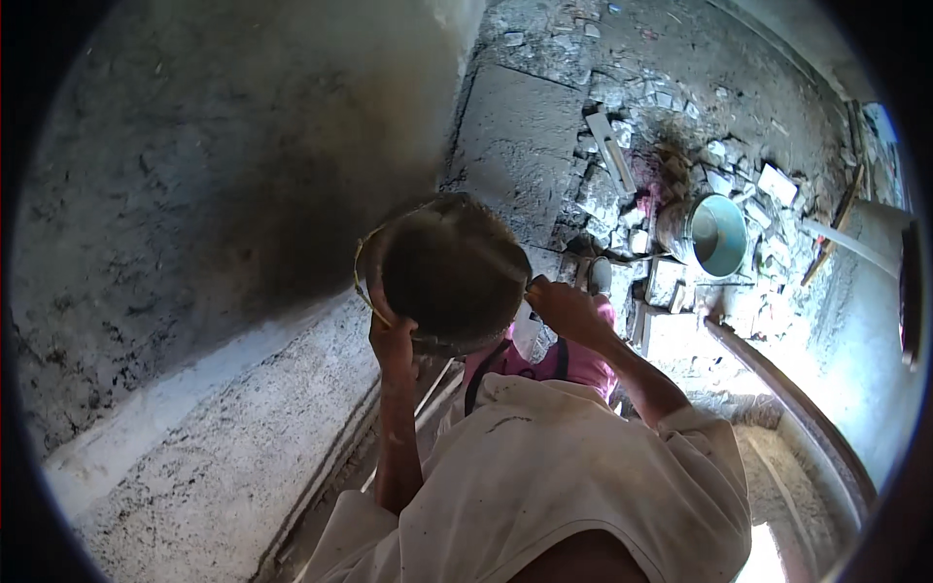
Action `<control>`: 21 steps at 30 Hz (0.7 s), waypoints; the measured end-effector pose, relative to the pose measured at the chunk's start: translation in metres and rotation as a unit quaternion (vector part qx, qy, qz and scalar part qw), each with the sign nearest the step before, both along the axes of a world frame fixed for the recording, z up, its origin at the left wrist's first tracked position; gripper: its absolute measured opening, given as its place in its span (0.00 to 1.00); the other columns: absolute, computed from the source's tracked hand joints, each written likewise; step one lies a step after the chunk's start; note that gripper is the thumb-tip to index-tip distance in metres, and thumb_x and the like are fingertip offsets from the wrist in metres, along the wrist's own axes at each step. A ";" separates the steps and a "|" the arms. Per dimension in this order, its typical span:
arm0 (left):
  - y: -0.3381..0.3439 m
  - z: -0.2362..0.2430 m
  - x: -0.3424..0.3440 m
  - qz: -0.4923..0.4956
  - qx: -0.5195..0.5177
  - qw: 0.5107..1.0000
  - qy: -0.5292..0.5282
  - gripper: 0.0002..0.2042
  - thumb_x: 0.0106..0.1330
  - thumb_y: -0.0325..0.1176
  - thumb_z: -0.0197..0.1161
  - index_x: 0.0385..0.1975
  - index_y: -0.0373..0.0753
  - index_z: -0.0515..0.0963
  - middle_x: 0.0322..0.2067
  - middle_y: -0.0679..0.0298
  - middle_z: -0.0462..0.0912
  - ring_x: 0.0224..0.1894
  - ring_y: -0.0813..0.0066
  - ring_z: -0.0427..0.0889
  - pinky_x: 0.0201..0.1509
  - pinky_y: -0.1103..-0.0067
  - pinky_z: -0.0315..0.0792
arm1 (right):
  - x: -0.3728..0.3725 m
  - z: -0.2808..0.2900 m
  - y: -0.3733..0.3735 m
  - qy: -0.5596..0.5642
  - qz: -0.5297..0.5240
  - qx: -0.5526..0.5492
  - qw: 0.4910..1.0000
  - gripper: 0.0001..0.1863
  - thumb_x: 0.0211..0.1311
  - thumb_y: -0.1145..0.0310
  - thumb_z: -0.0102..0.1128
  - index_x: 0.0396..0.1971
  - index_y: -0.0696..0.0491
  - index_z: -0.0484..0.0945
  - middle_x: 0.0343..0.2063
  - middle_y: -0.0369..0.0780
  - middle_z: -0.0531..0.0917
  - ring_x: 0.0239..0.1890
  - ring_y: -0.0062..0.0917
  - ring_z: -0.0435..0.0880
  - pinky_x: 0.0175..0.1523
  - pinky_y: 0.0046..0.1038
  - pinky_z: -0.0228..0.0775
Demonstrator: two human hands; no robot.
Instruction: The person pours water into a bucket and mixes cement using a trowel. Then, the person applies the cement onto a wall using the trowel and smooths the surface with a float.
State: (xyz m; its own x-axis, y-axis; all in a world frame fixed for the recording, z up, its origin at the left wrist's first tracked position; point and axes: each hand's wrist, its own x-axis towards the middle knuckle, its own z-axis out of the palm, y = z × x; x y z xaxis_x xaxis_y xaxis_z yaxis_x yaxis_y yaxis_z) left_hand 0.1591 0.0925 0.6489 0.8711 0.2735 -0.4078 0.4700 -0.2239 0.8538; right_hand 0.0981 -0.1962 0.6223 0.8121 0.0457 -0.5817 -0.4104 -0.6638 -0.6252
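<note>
Forearms (397,442), two, bare; the left rising nearly upright from a loose sleeve (350,530), the right slanting inward and forward, elbow out to the side; both leading to one round vessel.

Left hand (392,342): fingers curled closed over the near left edge of the basin (510,262); right hand (564,309): knuckles bunched, grasping the basin's right edge, fingertips hidden; basin round and dark, held up between the two hands, a yellowish line along its left rim; contents, if any, too dark to tell.

Pale shirt (583,476), soiled, on the near side of both hands; pink trousers (583,364), below the right hand; dark shoe (601,277), just beyond the right hand.

Grey wall (194,175), darkly stained, left of and beyond the left hand; pale speckled ledge (224,457), left of the left forearm; dusty floor (515,136), ahead of both hands; rubble (598,199), beyond the right hand, with a pale board (610,154) lying on it; bucket (736,233), green inside, to the right of the right hand; long beam (797,413), farther right and nearer the body, beside bright light.
</note>
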 end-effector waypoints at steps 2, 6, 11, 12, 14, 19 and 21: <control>-0.026 0.003 0.005 -0.047 0.010 0.998 0.051 0.26 0.45 0.20 0.57 0.50 0.36 0.73 0.38 0.67 0.76 0.35 0.77 0.74 0.37 0.81 0.69 | -0.013 -0.046 0.006 0.014 -0.026 -0.014 0.999 0.17 0.66 0.56 0.46 0.41 0.54 0.74 0.29 0.50 0.83 0.36 0.48 0.82 0.41 0.49 0.72; -0.060 0.003 0.007 -0.093 -0.026 0.994 0.043 0.27 0.46 0.19 0.54 0.52 0.34 0.73 0.37 0.68 0.78 0.33 0.79 0.73 0.36 0.83 0.68 | -0.005 -0.056 0.001 0.037 -0.028 0.126 0.991 0.19 0.67 0.55 0.44 0.34 0.56 0.75 0.22 0.47 0.81 0.26 0.40 0.83 0.28 0.41 0.74; -0.090 0.029 0.030 -0.152 -0.042 0.981 0.112 0.30 0.47 0.19 0.54 0.57 0.33 0.70 0.39 0.69 0.75 0.35 0.84 0.70 0.35 0.84 0.67 | -0.021 -0.024 -0.044 0.166 -0.148 0.284 0.932 0.18 0.68 0.52 0.47 0.35 0.52 0.74 0.17 0.35 0.74 0.14 0.20 0.74 0.16 0.26 0.66; -0.096 0.025 0.030 -0.136 -0.081 0.984 0.084 0.31 0.46 0.19 0.54 0.58 0.33 0.68 0.42 0.68 0.74 0.38 0.82 0.71 0.37 0.83 0.68 | -0.023 -0.012 -0.048 0.155 -0.159 0.278 0.935 0.18 0.69 0.51 0.45 0.35 0.52 0.72 0.17 0.34 0.73 0.14 0.19 0.73 0.16 0.24 0.66; -0.083 -0.003 0.035 -0.115 -0.105 0.986 0.055 0.36 0.46 0.20 0.56 0.63 0.37 0.63 0.43 0.66 0.75 0.40 0.80 0.73 0.37 0.81 0.70 | -0.024 0.009 -0.046 0.130 -0.188 0.312 0.922 0.18 0.69 0.50 0.45 0.36 0.51 0.71 0.19 0.32 0.72 0.15 0.17 0.73 0.17 0.23 0.68; -0.059 -0.043 0.047 -0.166 -0.037 0.983 0.063 0.38 0.42 0.27 0.59 0.62 0.40 0.63 0.46 0.57 0.77 0.44 0.67 0.75 0.44 0.75 0.71 | -0.023 0.087 -0.048 0.041 -0.444 0.438 0.781 0.20 0.67 0.55 0.51 0.53 0.50 0.68 0.29 0.38 0.78 0.20 0.21 0.75 0.23 0.23 0.69; -0.059 -0.032 0.052 -0.148 -0.022 0.966 0.209 0.37 0.42 0.27 0.60 0.61 0.40 0.64 0.45 0.58 0.77 0.42 0.67 0.76 0.43 0.74 0.72 | -0.006 0.121 -0.062 -0.109 -0.435 0.523 0.725 0.23 0.68 0.60 0.49 0.59 0.51 0.62 0.32 0.41 0.78 0.23 0.22 0.77 0.25 0.21 0.70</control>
State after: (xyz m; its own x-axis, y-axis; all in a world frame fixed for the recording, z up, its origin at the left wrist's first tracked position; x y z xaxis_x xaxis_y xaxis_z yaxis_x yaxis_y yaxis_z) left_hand 0.2114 0.0337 0.6172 0.6646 0.0121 -0.7471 0.6974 -0.3688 0.6145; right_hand 0.0921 -0.2578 0.7432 0.8661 -0.2156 -0.4510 -0.2049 0.6697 -0.7138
